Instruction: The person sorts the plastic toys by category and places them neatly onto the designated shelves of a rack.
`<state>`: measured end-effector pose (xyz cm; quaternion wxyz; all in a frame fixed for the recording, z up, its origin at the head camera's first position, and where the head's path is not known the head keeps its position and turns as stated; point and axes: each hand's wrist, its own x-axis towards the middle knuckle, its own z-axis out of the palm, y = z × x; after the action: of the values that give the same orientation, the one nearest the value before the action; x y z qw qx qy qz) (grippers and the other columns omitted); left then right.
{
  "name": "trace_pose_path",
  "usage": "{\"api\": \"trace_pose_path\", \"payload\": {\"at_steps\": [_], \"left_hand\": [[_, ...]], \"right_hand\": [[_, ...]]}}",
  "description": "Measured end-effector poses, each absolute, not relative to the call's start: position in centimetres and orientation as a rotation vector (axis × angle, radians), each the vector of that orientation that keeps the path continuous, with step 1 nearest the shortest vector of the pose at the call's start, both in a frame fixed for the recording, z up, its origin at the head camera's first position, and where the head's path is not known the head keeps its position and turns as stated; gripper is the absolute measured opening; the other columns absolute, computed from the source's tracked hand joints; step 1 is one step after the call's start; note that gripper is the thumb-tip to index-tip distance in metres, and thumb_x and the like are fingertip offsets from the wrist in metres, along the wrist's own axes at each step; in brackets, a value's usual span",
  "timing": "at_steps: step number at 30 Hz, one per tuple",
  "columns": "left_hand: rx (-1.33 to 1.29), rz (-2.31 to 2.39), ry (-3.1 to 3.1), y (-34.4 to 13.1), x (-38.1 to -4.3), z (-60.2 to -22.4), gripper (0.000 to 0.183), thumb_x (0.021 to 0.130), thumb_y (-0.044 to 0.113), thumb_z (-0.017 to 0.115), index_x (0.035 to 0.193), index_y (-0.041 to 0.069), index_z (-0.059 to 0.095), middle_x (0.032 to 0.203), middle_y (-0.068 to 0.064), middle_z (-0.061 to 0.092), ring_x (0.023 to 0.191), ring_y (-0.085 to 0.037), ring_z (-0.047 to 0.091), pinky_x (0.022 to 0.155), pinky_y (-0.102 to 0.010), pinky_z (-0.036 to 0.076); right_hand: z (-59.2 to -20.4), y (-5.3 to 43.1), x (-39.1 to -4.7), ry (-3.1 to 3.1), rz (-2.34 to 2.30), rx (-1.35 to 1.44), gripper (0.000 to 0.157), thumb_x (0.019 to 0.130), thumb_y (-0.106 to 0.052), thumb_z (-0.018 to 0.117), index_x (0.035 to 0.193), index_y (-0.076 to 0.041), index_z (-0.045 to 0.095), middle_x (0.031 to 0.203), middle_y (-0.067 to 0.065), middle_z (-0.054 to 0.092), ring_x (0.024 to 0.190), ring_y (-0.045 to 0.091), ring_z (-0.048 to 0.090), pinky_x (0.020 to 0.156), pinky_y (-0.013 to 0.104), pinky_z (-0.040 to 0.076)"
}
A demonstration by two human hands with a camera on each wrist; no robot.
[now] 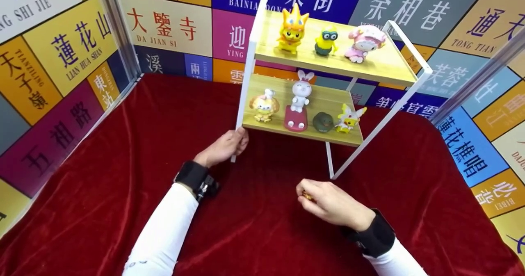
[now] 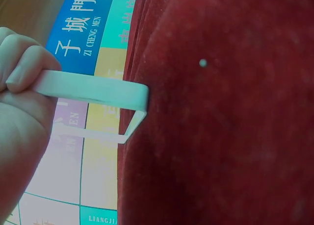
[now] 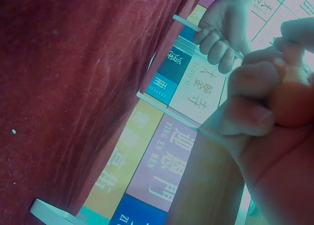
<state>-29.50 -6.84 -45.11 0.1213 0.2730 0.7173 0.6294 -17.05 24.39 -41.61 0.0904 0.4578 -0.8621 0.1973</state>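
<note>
A two-tier shelf with a white metal frame (image 1: 245,87) and wood-look boards stands at an angle in the head view. My left hand (image 1: 225,144) grips its front left leg (image 2: 93,90) below the lower board. Lower right, apart from the shelf, my right hand (image 1: 330,200) holds a small orange thing (image 3: 294,100) in curled fingers; they hide most of it, so its kind cannot be told. On the top board are a yellow crowned figure (image 1: 291,38), a minion figure (image 1: 325,44) and a pink-hooded figure (image 1: 363,44).
The lower board carries a curly-eared figure (image 1: 263,107), a white rabbit (image 1: 301,93) on a red base, a dark duck (image 1: 323,122) and a yellow figure with white ears (image 1: 348,119). Red velvet cloth (image 1: 254,226) lies underneath. Walls of coloured lettered panels (image 1: 164,26) enclose the space.
</note>
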Motion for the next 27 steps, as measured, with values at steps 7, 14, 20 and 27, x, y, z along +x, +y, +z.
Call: {"api": "trace_pose_path", "payload": {"at_steps": [7, 14, 20, 27], "left_hand": [[0.784, 1.865, 2.050, -6.8, -29.4, -45.0, 0.058, 0.097, 0.064, 0.025, 0.077, 0.012, 0.042, 0.067, 0.002, 0.039, 0.058, -0.009, 0.034, 0.055, -0.020, 0.029], [0.796, 1.853, 2.072, -6.9, -29.4, -44.9, 0.065, 0.086, 0.075, 0.027, 0.077, 0.013, 0.043, 0.067, 0.003, 0.039, 0.057, -0.008, 0.035, 0.055, -0.020, 0.029], [0.811, 1.851, 2.075, -6.9, -29.5, -44.8, 0.064, 0.087, 0.074, 0.027, 0.078, 0.012, 0.042, 0.067, 0.002, 0.039, 0.057, -0.009, 0.035, 0.055, -0.020, 0.029], [0.793, 1.853, 2.061, -6.9, -29.5, -45.0, 0.067, 0.083, 0.078, 0.029, 0.077, 0.012, 0.042, 0.066, 0.002, 0.039, 0.057, -0.008, 0.034, 0.054, -0.020, 0.028]], "right_hand": [[-41.4, 24.4, -16.9, -2.508, 0.751, 1.159, 0.030, 0.080, -0.003, 0.070, 0.099, -0.006, 0.046, 0.063, -0.009, 0.044, 0.054, -0.004, 0.037, 0.050, 0.011, 0.033], [-40.9, 24.6, -17.0, -2.380, 1.099, 1.048, 0.048, 0.067, 0.013, 0.074, 0.100, 0.001, 0.042, 0.071, 0.000, 0.051, 0.058, -0.003, 0.041, 0.046, 0.012, 0.034], [-40.1, 24.9, -17.1, -2.269, 1.286, 0.997, 0.045, 0.070, 0.029, 0.057, 0.106, 0.008, 0.040, 0.101, 0.013, 0.058, 0.075, 0.004, 0.053, 0.059, 0.015, 0.045], [-39.6, 25.0, -17.1, -2.195, 1.275, 0.839, 0.038, 0.080, 0.024, 0.057, 0.116, 0.010, 0.054, 0.106, 0.014, 0.061, 0.083, 0.003, 0.057, 0.067, 0.012, 0.049]]}}
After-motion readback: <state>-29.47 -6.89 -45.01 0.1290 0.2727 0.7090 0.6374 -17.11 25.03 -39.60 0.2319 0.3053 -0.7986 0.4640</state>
